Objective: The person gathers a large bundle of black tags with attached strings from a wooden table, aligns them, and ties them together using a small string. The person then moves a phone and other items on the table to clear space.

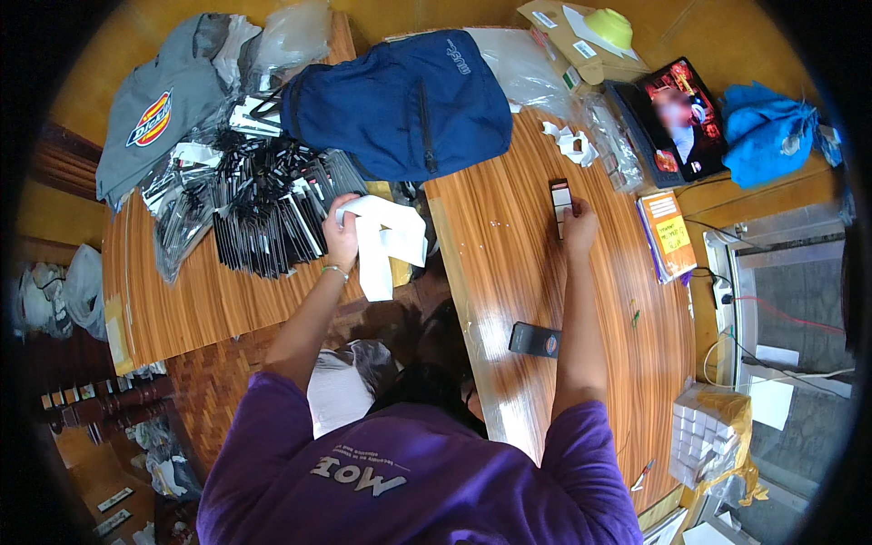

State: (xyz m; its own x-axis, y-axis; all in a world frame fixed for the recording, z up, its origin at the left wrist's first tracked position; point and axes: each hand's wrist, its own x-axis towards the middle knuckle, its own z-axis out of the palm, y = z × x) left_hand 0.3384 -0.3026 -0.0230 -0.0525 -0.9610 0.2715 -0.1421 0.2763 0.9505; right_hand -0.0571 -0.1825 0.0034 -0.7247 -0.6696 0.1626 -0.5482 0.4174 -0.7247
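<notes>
My left hand [341,238] is closed on a folded strip of white paper [386,238], whose end hangs over the gap between the two table parts. Over the right part of the table, my right hand [581,229] has its fingers closed at the lower end of a black tag [559,195] with a white label on it. Nearer to me, beside my right forearm, lies another black tag [534,340] with a small coloured emblem. A big heap of black tags [268,227] with strings spreads beyond my left hand.
Behind the heap lie a grey bag [168,104] and a navy backpack [400,104]. Crumpled white paper [570,143] sits at the far right, near a tablet [679,118] showing a picture. An orange notebook [668,234] and scissors [642,475] lie along the right edge.
</notes>
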